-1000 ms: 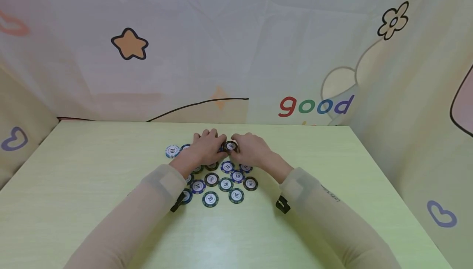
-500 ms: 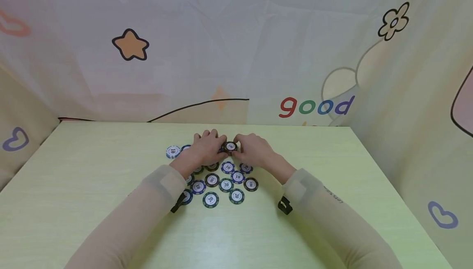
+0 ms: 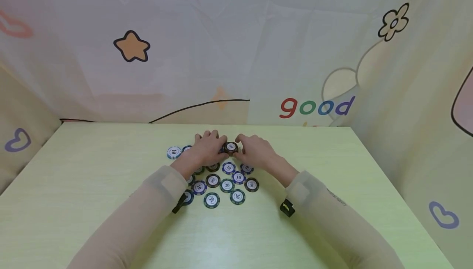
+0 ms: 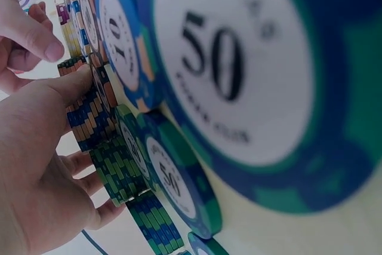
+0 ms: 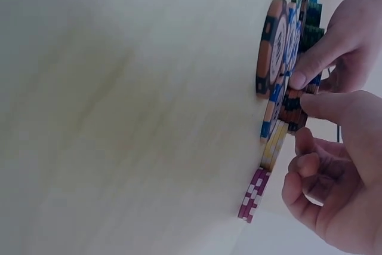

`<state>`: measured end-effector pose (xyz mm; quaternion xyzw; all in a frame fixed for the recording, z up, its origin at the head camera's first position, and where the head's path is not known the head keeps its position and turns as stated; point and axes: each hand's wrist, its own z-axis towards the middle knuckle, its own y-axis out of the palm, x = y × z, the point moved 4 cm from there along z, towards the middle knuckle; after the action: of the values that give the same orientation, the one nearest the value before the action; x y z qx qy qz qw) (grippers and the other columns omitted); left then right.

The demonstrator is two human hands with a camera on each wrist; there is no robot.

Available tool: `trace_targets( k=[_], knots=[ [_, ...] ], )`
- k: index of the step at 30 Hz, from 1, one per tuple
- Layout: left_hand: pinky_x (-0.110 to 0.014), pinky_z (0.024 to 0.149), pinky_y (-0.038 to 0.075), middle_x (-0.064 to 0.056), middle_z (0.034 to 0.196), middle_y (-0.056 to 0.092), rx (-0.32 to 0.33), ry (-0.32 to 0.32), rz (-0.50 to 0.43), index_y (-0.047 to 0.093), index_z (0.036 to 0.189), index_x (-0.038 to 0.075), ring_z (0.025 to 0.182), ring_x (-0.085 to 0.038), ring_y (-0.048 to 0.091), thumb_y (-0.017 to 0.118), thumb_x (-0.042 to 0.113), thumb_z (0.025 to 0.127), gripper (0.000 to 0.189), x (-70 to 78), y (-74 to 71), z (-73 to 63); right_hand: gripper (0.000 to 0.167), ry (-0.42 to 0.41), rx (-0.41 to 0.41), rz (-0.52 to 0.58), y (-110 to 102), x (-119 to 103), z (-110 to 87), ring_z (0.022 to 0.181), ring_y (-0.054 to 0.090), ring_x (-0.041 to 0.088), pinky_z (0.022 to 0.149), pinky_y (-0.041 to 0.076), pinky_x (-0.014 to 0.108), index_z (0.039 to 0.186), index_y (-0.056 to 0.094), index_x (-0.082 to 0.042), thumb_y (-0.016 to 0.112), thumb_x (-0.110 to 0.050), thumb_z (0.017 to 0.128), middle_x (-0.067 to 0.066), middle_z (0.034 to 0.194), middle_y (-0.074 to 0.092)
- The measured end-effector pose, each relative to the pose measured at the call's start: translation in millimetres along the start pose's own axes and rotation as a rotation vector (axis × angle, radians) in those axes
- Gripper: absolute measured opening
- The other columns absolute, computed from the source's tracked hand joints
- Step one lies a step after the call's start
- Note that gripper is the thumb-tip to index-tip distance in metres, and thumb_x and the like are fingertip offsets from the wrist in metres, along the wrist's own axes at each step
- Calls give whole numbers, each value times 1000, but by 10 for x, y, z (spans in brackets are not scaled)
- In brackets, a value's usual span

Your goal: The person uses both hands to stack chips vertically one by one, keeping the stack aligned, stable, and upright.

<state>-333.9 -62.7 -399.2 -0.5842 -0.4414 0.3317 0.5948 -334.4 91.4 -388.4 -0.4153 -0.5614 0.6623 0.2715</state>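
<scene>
In the head view, a short stack of black poker chips [image 3: 230, 148] stands between my hands. My left hand [image 3: 202, 152] reaches round neighbouring stacks, its thumb in front and its fingers behind. The left wrist view shows the thumb by the join of the black stack and the blue poker chip stack [image 4: 92, 120], with fingers behind the green stack [image 4: 119, 171]. To the right of the black stack, my right hand [image 3: 258, 152] has its index finger apart from it; its thumb [image 5: 325, 106] is close to the chips, and contact is unclear. Its other fingers are loosely bent.
Yellow [image 5: 274, 146] and purple chip stacks [image 5: 253, 195] stand in line with the black one. Several loose chips, such as a green 20 chip [image 3: 212, 200] and a black 100 chip [image 3: 252, 185], lie nearer the body. A white-and-blue stack [image 3: 174, 152] marks the row's left end.
My right hand's fingers have come off the black chip stack and the hand has shifted slightly right. My left hand stays in place round the stacks.
</scene>
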Motion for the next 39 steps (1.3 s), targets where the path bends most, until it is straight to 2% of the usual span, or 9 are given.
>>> trace_targets(
  k=[3,9,17,27,33,39],
  knots=[
    [-56,93,37,-15,124,52,-6,3,-1,57,129,13,114,-34,47,64,43,101,42,2,16,1,37,-5,-8,2,-3,-1,-74,61,56,14,53,44,28,123,61,-5,73,-27,97,0,75,61],
    [-57,96,35,-14,128,51,-13,0,4,56,133,13,117,-34,47,63,45,102,45,-1,1,-2,23,-19,-17,-19,-68,-21,-203,62,55,14,54,43,27,105,66,-9,75,-28,95,-3,74,61],
    [-58,98,34,-15,133,50,-13,18,6,55,137,13,121,-35,45,61,48,102,50,-19,-20,-8,17,-54,-111,-57,-84,-20,-364,64,54,12,54,42,26,88,70,-15,77,-30,94,-8,72,60],
    [-56,95,34,-15,131,50,-12,26,1,54,138,13,118,-34,45,60,47,103,49,-11,7,-12,24,-43,-285,-19,-143,13,-586,67,56,14,61,45,31,92,73,-19,82,-40,87,-7,72,61],
    [-57,96,34,-15,132,49,-17,23,2,53,139,13,119,-34,45,61,46,103,50,-17,8,-1,26,-76,-325,-30,-118,0,-626,65,55,12,61,45,31,93,73,-18,85,-39,84,-8,71,61],
    [-58,98,33,-16,134,49,-29,19,5,52,143,13,121,-35,44,61,47,103,53,-16,18,22,22,-98,-326,-29,-94,-13,-649,66,56,12,63,46,31,94,73,-17,85,-34,85,-8,72,61]
  ],
)
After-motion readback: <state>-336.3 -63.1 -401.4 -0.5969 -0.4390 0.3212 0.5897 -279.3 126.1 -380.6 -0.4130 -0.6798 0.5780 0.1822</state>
